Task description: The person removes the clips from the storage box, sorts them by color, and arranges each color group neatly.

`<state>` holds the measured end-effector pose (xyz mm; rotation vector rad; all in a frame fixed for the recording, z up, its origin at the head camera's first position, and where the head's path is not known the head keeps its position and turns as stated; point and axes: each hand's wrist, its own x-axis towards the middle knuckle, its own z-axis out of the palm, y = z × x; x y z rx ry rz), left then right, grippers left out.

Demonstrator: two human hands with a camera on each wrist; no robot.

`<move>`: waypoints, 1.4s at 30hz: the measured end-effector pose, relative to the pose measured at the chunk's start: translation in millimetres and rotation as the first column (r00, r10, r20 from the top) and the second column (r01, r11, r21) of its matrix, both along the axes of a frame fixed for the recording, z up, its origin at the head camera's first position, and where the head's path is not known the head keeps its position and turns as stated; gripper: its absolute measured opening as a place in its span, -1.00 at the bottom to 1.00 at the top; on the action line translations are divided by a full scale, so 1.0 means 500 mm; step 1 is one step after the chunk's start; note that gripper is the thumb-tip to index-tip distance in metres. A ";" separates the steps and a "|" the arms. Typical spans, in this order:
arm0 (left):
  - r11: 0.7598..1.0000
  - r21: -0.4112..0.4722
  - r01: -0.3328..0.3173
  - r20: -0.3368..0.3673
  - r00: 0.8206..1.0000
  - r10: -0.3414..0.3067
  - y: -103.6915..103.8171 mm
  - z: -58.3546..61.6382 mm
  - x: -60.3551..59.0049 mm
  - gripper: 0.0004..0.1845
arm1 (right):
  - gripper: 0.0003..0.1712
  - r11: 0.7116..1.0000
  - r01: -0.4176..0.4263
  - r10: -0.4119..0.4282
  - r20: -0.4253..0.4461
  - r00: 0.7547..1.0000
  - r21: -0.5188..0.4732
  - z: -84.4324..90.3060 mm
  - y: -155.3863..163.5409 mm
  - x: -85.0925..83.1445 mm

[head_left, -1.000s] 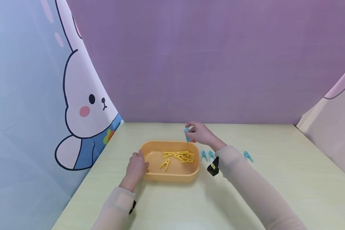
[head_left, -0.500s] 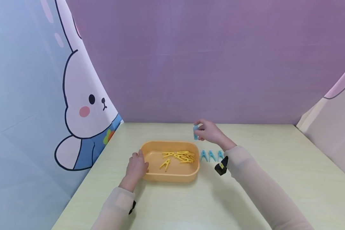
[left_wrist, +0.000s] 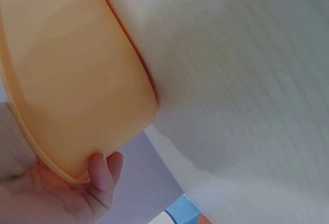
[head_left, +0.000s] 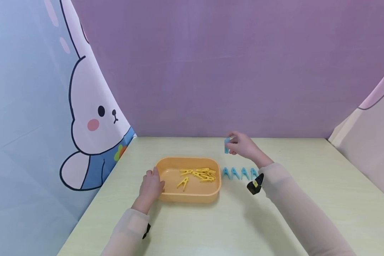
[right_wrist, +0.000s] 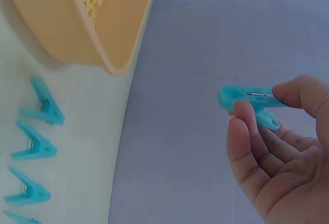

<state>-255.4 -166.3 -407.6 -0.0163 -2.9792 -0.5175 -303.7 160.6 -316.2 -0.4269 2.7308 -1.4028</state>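
My right hand (head_left: 242, 145) pinches a blue clothespin (right_wrist: 247, 96) between thumb and fingers, raised above the table behind the row of pegs. In the right wrist view the held clothespin lies sideways across my fingertips. My left hand (head_left: 152, 185) grips the left rim of an orange basin (head_left: 188, 198), thumb inside and fingers around the outer wall, as the left wrist view (left_wrist: 100, 178) also shows at the fingertips. Several yellow clothespins (head_left: 206, 175) lie inside the basin, mostly heaped toward its right side.
To the right of the basin, several blue clothespins (head_left: 235, 173) stand in a row on the pale table (head_left: 198, 227). A purple backdrop (head_left: 230, 71) rises behind the table, and a rabbit-printed cloth (head_left: 92, 117) hangs at the left.
My right hand has moved right with the blue clothespin, away from above the basin's back edge. More of the blue row shows from behind the forearm. My left hand stays on the rim.
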 end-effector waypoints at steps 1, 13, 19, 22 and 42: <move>1.000 0.002 -0.002 0.005 1.000 0.002 0.001 0.000 0.001 -0.31 | -0.53 1.000 0.003 -0.003 -0.001 1.000 -0.001 0.000 0.005 0.000; 1.000 0.004 -0.005 0.011 1.000 0.005 0.004 0.006 0.004 -0.32 | -0.58 0.999 0.041 -0.041 -0.052 0.998 0.002 -0.013 0.056 0.006; 1.000 0.002 -0.002 0.016 1.000 0.002 0.005 0.005 0.003 -0.31 | -0.54 0.998 0.055 -0.055 -0.046 0.997 0.005 -0.014 0.078 0.010; 1.000 0.004 -0.002 0.020 1.000 0.002 0.006 0.005 0.003 -0.31 | -0.52 0.998 0.066 -0.065 -0.049 0.997 0.017 -0.015 0.090 0.013; 1.000 -0.018 0.012 -0.008 1.000 -0.012 0.004 0.001 0.002 -0.31 | -0.51 0.994 0.108 -0.109 -0.056 0.992 -0.025 -0.034 0.160 0.035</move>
